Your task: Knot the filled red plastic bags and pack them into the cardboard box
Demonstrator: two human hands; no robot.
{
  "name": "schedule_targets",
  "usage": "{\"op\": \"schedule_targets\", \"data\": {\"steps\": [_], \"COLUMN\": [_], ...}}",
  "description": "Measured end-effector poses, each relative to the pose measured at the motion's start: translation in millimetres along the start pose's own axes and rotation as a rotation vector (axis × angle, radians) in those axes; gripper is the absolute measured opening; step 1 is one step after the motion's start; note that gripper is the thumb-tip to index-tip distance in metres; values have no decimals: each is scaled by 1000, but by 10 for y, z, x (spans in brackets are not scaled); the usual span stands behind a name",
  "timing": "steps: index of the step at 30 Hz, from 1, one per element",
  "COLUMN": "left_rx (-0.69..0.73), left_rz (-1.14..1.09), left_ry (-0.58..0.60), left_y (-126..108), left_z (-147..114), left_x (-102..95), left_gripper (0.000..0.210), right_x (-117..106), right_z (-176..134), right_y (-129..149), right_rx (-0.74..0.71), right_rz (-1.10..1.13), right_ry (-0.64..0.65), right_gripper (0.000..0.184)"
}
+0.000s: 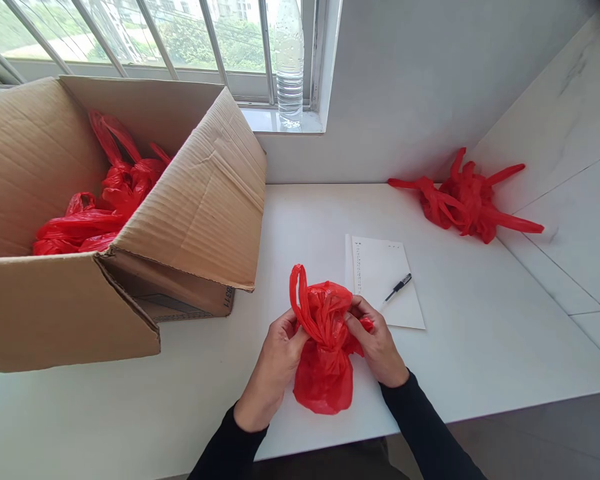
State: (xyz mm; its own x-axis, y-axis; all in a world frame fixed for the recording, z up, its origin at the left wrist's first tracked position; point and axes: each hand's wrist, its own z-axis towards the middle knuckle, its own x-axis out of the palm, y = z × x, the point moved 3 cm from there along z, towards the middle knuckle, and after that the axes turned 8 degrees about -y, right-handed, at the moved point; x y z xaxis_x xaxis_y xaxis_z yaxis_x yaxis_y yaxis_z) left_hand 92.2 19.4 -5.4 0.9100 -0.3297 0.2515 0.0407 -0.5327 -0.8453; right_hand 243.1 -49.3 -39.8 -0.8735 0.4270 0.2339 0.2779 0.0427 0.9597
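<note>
A red plastic bag (324, 380) is gathered at its neck between my two hands, near the front of the white table. My left hand (280, 360) pinches the bag's left side, just beneath a handle loop that stands up. On the other side, my right hand (380, 343) grips the gathered plastic with thumb and fingers. The lower part of the bag bulges; what is inside cannot be made out. Behind my right hand lies a notepad (375, 267) with small writing, and a black pen (398, 287) rests across it.
At the left stands an open cardboard box (55, 307) with several red bags (125, 187) inside, its flap leaning over the table (480, 347). More red bags (473, 200) lie in the back right corner. A water bottle (290, 80) stands on the windowsill.
</note>
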Motion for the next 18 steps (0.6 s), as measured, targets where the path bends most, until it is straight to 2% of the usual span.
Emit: {"op": "schedule_targets", "data": {"steps": [6,14,18], "left_rx": [-40,-9,77], "left_rz": [8,-45,-22], "left_ry": [22,-45,-124], "left_y": [32,91,109], "left_z": [-26,-11,-57], "left_x": [9,-9,-58], "left_gripper": [25,34,41], "right_x": [-12,57,-24], "right_z": [2,-51,-127], "right_y": [-2,27,-164], "right_rx": [-24,-7,94], "right_rz": [-39,-117,-228], "right_ry": [-40,-26,-104], "right_gripper": [20,25,42]}}
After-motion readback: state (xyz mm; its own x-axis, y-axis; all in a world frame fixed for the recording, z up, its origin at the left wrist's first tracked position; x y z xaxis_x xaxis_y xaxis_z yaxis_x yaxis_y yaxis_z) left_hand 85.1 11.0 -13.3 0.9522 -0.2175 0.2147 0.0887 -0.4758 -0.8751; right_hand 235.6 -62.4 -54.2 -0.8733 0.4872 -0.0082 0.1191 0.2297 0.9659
